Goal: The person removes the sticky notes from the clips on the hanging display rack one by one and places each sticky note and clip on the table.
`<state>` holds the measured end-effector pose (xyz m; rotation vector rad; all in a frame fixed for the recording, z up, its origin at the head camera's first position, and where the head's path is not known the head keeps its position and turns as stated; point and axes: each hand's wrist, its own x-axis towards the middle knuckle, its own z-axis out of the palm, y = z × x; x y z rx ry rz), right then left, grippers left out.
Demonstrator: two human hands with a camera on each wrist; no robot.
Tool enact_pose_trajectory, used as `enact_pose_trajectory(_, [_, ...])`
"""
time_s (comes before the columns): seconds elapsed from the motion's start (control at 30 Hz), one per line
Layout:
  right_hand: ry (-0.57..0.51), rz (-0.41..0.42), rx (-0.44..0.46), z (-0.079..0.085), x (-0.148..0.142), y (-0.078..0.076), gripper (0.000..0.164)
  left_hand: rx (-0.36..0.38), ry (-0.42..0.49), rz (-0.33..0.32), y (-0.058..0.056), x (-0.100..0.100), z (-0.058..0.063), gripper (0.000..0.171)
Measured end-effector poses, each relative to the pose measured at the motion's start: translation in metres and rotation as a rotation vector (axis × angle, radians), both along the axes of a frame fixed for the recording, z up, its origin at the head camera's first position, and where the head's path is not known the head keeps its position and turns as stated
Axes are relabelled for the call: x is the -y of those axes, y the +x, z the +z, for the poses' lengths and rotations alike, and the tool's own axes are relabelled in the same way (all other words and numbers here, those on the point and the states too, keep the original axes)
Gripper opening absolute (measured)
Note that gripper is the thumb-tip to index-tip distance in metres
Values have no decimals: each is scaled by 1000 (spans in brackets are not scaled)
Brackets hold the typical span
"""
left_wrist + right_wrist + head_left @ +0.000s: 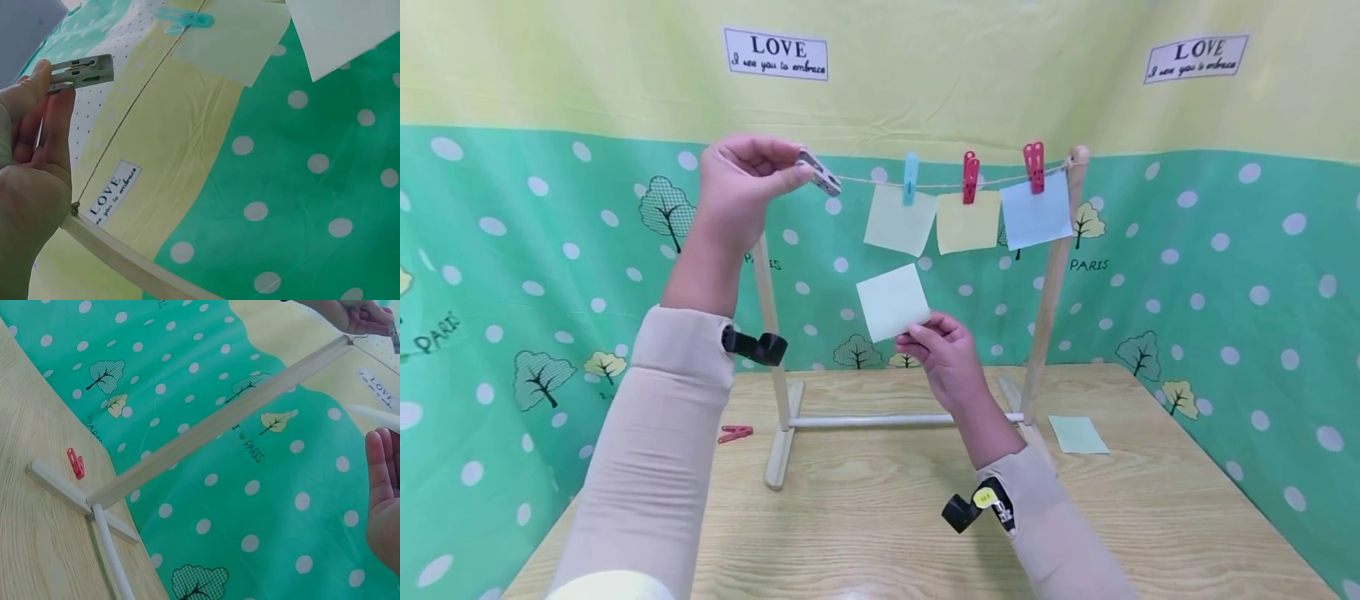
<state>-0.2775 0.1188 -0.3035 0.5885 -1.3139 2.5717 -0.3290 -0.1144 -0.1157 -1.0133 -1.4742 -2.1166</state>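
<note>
My left hand (pixel 741 187) pinches a grey clothespin (pixel 819 172) between thumb and fingers, up near the left end of the string (pixel 857 179). In the left wrist view the clothespin (pixel 82 73) points away from the fingertips. Lower and to the right, my right hand (pixel 951 358) pinches a pale square paper (pixel 892 302) by its lower right corner. That paper is below the hanging row: a pale green sheet (pixel 900 220) under a blue clothespin (pixel 910 179), a yellow sheet (pixel 967 223) under a red clothespin (pixel 970 177), and a blue sheet (pixel 1037 212) under another red clothespin (pixel 1034 167).
A wooden frame (pixel 1048 317) with a white crossbar (pixel 872 421) stands on the wood-grain table (pixel 865 517). One red clothespin (pixel 735 433) lies left of it, and a light green paper (pixel 1078 435) lies to its right. A dotted curtain (pixel 1225 250) hangs behind.
</note>
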Motion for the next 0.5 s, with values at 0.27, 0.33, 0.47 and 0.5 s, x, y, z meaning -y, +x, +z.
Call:
enact_pose_trajectory(0.27, [2,-26,-11,-4,-17,7,19,-3,-45,-3,8,7,-19,18])
enact_pose_trajectory(0.33, [5,-27,-14,-6,-21,8,19,-3,-54,-3,8,8,-25,20])
enact_pose_trajectory(0.47, [23,-41,-17,-9,-29,12,19,3,-73,10,9,10,-36,22])
enact_pose_trajectory(0.5, [28,-43,-19,-10,-30,13,19,6,-77,12,9,11,-39,23])
